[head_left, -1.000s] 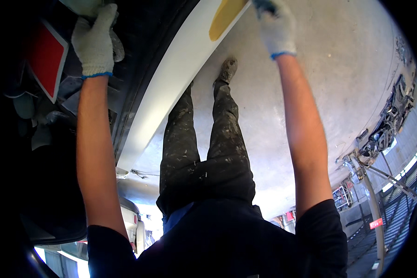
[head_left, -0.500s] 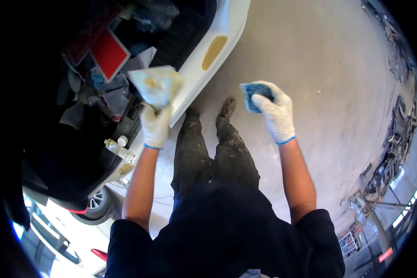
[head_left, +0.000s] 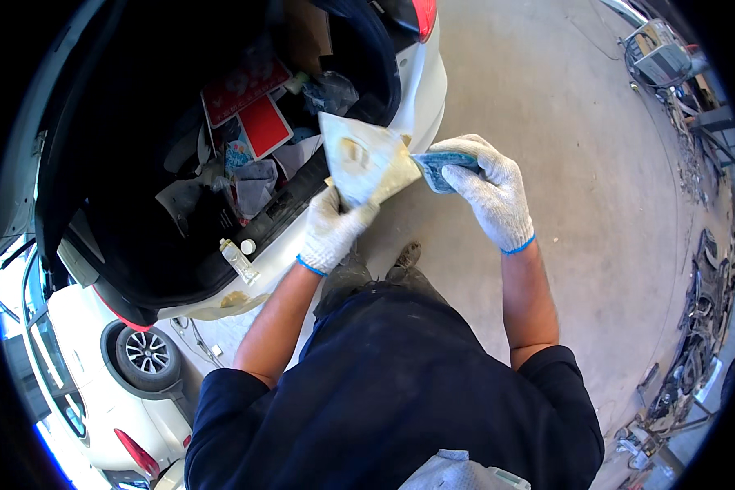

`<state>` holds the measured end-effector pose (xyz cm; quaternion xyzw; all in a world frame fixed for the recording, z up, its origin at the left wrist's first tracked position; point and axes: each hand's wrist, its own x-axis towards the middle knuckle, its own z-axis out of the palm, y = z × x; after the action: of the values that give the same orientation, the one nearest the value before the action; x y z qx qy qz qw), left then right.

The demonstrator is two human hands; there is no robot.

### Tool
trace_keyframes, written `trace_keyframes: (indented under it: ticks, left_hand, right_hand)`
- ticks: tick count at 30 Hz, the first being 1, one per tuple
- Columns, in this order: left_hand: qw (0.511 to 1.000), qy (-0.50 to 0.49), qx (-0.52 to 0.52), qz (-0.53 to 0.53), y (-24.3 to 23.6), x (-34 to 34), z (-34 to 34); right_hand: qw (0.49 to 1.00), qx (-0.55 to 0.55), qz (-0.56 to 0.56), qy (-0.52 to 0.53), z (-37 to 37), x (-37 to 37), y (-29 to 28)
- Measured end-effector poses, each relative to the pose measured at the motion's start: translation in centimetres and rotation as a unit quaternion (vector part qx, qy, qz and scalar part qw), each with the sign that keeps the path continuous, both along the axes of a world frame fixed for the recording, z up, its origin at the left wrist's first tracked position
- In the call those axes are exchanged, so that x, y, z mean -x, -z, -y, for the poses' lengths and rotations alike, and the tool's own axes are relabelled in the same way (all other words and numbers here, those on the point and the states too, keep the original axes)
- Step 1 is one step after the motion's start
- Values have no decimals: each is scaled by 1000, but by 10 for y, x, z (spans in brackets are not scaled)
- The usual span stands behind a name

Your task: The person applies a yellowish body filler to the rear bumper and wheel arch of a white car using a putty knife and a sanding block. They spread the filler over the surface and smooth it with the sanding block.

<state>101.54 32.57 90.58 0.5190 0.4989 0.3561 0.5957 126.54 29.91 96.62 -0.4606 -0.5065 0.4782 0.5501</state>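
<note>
Head view: in front of the open boot of a white car (head_left: 423,90), our gloved left hand (head_left: 332,229) pinches a cream, putty-smeared flat board (head_left: 359,163), while our right hand (head_left: 492,189) grips a blue-green sanding pad (head_left: 441,167), touching the board's edge. We judge loading the pad is in hand; next needs steady wiping.
</note>
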Motion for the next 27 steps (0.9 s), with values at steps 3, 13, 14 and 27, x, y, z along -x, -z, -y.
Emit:
trace_keyframes:
  ticks: [3, 13, 14, 27]
  left_hand:
    - [998, 6, 9, -62, -11, 6, 0]
    - [993, 76, -77, -53, -13, 6, 25]
    - [995, 51, -90, -12, -17, 9, 27]
    - [999, 29, 12, -24, 20, 215, 87]
  right_hand:
    - [999, -9, -19, 44, 9, -5, -11]
    - [999, -33, 1, 39, 44, 14, -27]
    - [999, -25, 13, 33, 47, 16, -30]
    - [997, 10, 22, -79, 52, 216, -18]
